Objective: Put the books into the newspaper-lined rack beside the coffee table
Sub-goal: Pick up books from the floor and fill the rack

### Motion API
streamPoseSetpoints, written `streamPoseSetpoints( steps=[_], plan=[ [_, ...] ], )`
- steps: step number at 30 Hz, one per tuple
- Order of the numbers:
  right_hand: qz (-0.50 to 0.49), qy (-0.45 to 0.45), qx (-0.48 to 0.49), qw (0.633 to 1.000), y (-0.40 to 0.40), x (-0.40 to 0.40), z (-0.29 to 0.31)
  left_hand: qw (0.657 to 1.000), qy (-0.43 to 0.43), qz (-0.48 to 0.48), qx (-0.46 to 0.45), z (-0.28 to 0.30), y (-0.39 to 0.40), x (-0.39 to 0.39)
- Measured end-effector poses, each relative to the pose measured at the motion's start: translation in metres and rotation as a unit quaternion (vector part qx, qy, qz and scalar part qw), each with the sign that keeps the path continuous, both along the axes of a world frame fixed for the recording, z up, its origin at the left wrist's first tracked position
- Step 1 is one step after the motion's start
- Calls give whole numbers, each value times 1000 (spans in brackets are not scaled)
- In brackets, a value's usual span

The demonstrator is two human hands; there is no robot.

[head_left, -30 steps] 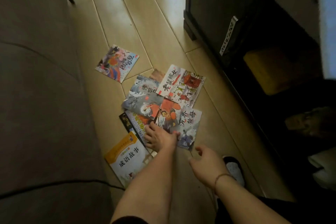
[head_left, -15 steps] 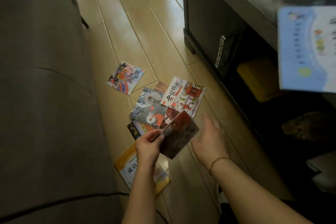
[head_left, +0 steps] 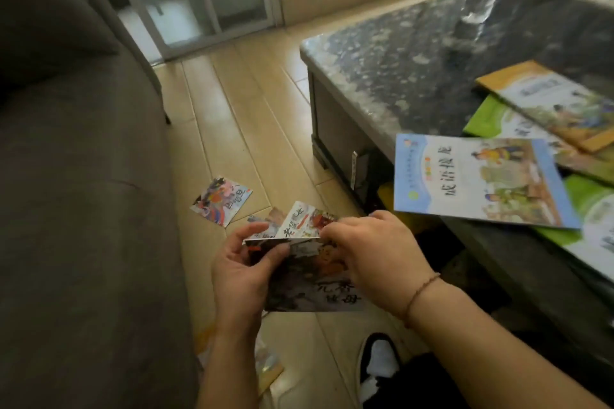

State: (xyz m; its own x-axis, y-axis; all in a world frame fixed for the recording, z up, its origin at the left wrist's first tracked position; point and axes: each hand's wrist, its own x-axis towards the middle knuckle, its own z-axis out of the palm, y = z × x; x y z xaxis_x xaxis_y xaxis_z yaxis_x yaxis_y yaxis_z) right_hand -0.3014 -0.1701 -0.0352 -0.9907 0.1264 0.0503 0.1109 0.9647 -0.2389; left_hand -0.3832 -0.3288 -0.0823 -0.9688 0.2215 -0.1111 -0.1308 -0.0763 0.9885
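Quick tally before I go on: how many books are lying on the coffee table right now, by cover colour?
Blue book: 1
Orange-bordered book: 1
Green books: 2, both partly covered by the others
Total: 4 books on the coffee table

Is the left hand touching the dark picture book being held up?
Touching. The head view shows the left hand gripping the dark picture book at its left edge, thumb across the cover.
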Motion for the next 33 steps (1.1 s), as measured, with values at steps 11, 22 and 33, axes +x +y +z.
streamPoseSetpoints(
  steps=[11,22,33],
  plan=[
    [-303,136,-120,936,133,220,182,972,70,-219,46,92,124,131],
    [-543,158,203,799,105,479,244,847,117,-512,82,176,243,335],
    [-651,92,427,621,87,658,359,734,287,-592,168,285,314,548]
  ],
)
